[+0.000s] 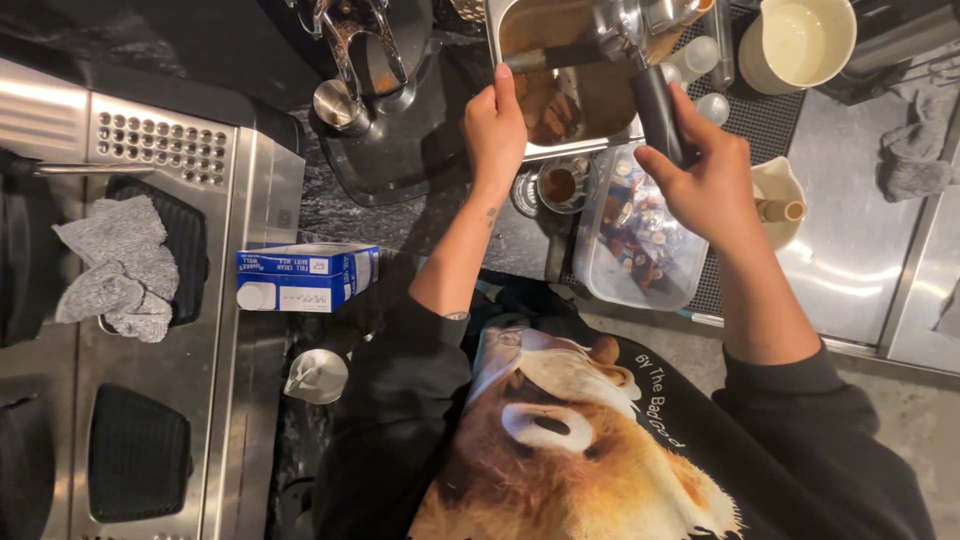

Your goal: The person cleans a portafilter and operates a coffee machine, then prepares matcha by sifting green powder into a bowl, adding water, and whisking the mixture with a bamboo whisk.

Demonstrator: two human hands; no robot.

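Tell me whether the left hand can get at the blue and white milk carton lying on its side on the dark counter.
Probably yes. The left hand rests on the steel knock box rim, holding nothing; the blue and white milk carton lies uncovered down-left of it, with bare counter between.

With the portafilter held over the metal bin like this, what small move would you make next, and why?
Probably knock the portafilter on the bar across the bin. The right hand grips its black handle, its head is already over the bin, and the left hand steadies the bin's near edge.
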